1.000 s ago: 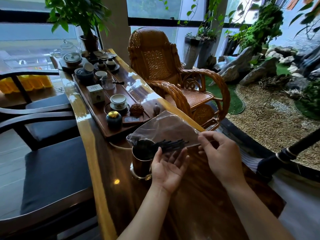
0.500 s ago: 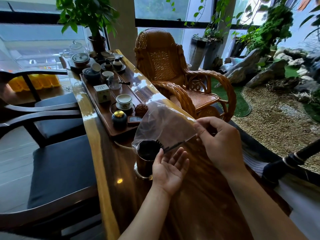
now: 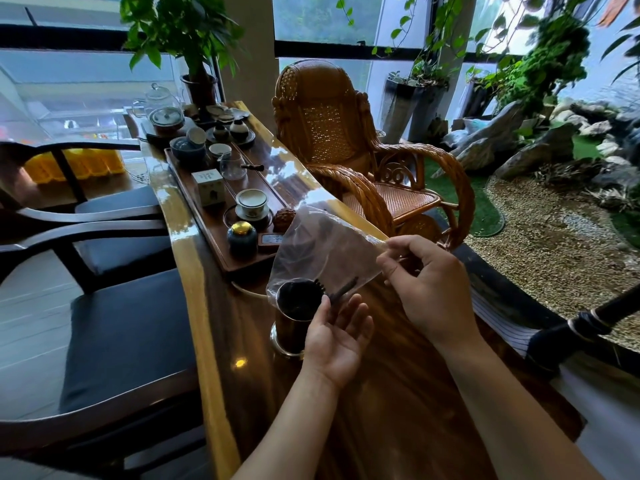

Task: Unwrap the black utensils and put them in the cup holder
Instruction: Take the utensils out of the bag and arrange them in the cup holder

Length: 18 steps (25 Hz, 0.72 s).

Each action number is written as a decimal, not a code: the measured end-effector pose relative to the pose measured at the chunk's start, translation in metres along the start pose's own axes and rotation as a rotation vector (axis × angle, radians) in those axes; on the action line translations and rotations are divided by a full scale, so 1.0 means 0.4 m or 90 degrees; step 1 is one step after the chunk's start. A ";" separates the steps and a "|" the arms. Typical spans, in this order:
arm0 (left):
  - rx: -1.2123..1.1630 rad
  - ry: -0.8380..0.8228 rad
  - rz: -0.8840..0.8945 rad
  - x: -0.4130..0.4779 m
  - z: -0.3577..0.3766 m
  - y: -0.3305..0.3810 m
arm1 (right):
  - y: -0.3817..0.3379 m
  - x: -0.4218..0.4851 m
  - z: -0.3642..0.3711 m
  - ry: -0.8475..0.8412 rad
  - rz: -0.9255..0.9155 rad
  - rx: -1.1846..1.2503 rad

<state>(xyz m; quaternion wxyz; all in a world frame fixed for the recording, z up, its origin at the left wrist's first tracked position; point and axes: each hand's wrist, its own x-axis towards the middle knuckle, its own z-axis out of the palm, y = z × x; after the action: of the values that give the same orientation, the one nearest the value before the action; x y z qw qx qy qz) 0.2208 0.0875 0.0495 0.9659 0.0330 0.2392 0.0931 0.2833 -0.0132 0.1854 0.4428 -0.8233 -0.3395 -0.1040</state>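
The right hand (image 3: 427, 287) pinched the top of the clear bag (image 3: 322, 251), tipping it over the cup holder (image 3: 294, 317). The left hand (image 3: 337, 336) was open beside the cup, holding nothing. The black utensils (image 3: 341, 289) were sliding in; they looked light and stiff, and the bag thin and slippery

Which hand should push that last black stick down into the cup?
Probably the left hand. It is open, palm up, right beside the cup holder, with its fingertips next to the black utensil poking out. The right hand is busy pinching the clear plastic bag.
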 end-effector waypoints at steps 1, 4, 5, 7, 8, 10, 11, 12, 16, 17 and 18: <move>0.002 0.003 0.005 0.001 0.000 0.003 | 0.004 -0.003 0.003 -0.010 0.008 -0.003; 0.005 0.012 0.017 0.002 -0.001 0.007 | 0.017 -0.011 0.008 -0.017 0.026 -0.015; 0.008 0.015 0.021 0.001 -0.003 0.006 | 0.019 -0.011 0.008 -0.008 0.028 -0.016; 0.018 0.014 0.026 -0.002 -0.004 0.001 | 0.016 -0.010 0.008 0.008 0.027 -0.015; 0.020 0.015 0.024 -0.003 -0.004 -0.003 | 0.014 -0.010 0.006 0.014 0.026 -0.010; 0.022 0.015 0.017 -0.008 -0.005 -0.011 | 0.006 -0.009 -0.001 0.027 0.018 0.005; 0.022 0.014 0.015 -0.011 -0.005 -0.014 | 0.001 -0.009 -0.005 0.034 0.009 0.011; 0.022 0.013 0.016 -0.014 -0.004 -0.017 | -0.003 -0.009 -0.010 0.039 0.000 0.017; 0.022 0.010 0.015 -0.025 0.000 -0.022 | -0.008 -0.010 -0.023 0.048 -0.007 0.034; 0.024 0.008 0.015 -0.028 0.002 -0.022 | -0.008 -0.011 -0.027 0.052 -0.007 0.037; 0.026 0.007 0.016 -0.030 0.004 -0.023 | -0.009 -0.014 -0.032 0.058 -0.007 0.042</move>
<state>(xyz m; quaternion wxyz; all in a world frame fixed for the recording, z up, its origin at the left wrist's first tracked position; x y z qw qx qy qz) 0.2126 0.0760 0.0556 0.9626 0.0550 0.2457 0.1002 0.2786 -0.0247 0.1926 0.4844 -0.8007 -0.3268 -0.1323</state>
